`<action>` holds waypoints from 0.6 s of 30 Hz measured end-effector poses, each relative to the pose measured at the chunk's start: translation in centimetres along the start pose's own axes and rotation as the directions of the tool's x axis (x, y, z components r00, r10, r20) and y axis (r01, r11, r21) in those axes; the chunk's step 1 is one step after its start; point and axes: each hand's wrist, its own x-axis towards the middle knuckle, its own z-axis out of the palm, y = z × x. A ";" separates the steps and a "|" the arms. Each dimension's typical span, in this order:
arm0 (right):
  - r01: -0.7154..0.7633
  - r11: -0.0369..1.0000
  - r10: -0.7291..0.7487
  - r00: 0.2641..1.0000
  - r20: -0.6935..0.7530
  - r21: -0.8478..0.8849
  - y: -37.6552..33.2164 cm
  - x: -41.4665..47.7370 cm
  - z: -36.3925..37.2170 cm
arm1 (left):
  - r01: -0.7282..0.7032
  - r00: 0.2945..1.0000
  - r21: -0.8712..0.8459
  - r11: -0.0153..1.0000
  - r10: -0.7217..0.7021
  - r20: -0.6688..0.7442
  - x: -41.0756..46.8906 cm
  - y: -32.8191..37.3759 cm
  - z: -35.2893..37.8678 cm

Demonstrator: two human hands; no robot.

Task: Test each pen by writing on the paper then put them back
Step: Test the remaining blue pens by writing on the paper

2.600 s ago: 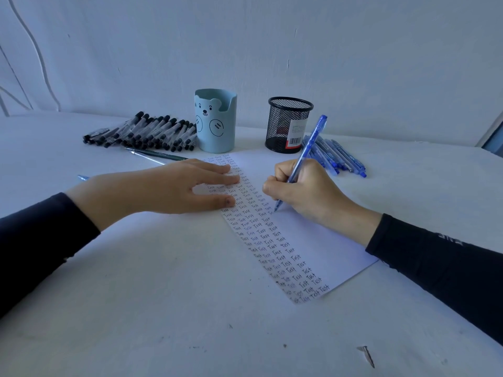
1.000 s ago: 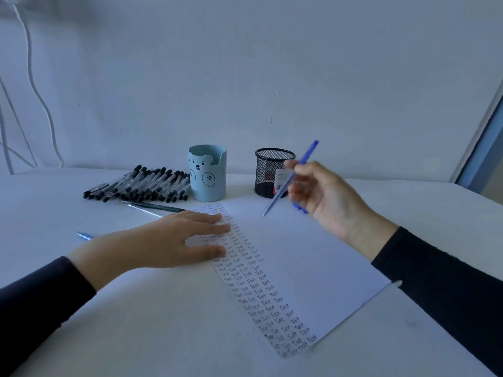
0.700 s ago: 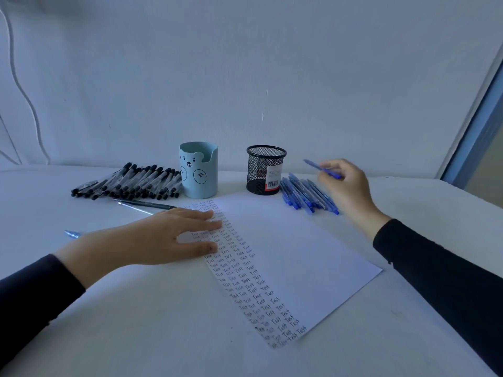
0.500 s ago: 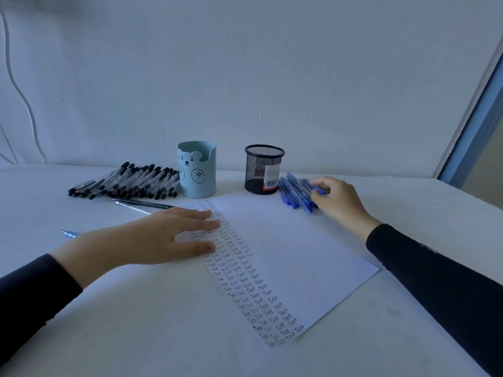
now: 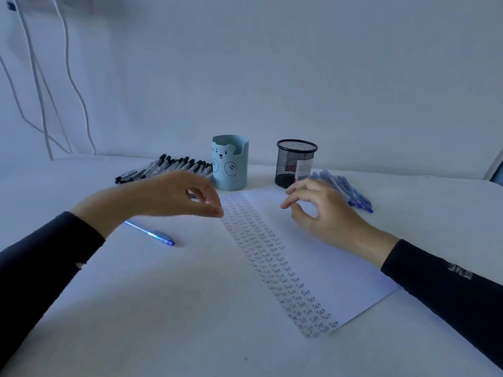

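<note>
A white paper [image 5: 321, 257] with columns of the word "Test" lies in the middle of the table. My left hand [image 5: 174, 195] hovers above the paper's left edge, fingers loosely curled and holding nothing. Above the paper's far right part, my right hand [image 5: 324, 210] is also empty, its fingers relaxed. Just behind that hand lies a pile of blue pens [image 5: 345, 190]. A pile of black-capped pens [image 5: 166, 167] sits at the back left. One single blue pen [image 5: 151, 234] rests on the table below my left wrist.
A light blue bear cup [image 5: 230, 162] and a black mesh cup [image 5: 296, 162] stand behind the paper, near the wall. White cables [image 5: 40, 85] hang on the wall at the left. The table edge shows at the far right.
My right hand laid the blue pen on the blue pile and drew back empty. My left hand lifted off the paper.
</note>
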 end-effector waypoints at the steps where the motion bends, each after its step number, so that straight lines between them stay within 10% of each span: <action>1: 0.039 0.999 -0.040 0.999 0.017 0.007 -0.3 -0.2 0.4 | 0.038 0.997 -0.016 0.999 -0.036 0.065 -0.5 -0.4 -1.1; 5: 0.072 0.996 -0.075 0.995 0.071 0.043 -0.3 -0.6 1.4 | 0.210 0.891 0.044 0.977 -0.210 0.402 -2.8 -1.7 -3.7; 11: 0.020 0.996 -0.025 0.998 0.066 0.083 -0.6 -0.4 1.2 | 0.233 0.878 0.161 0.959 -0.279 0.388 -2.3 -2.6 -3.1; 18: 0.011 0.997 -0.015 0.999 0.051 0.070 -0.6 -0.3 1.4 | -0.013 0.985 -0.076 0.997 0.000 -0.170 0.8 0.0 2.0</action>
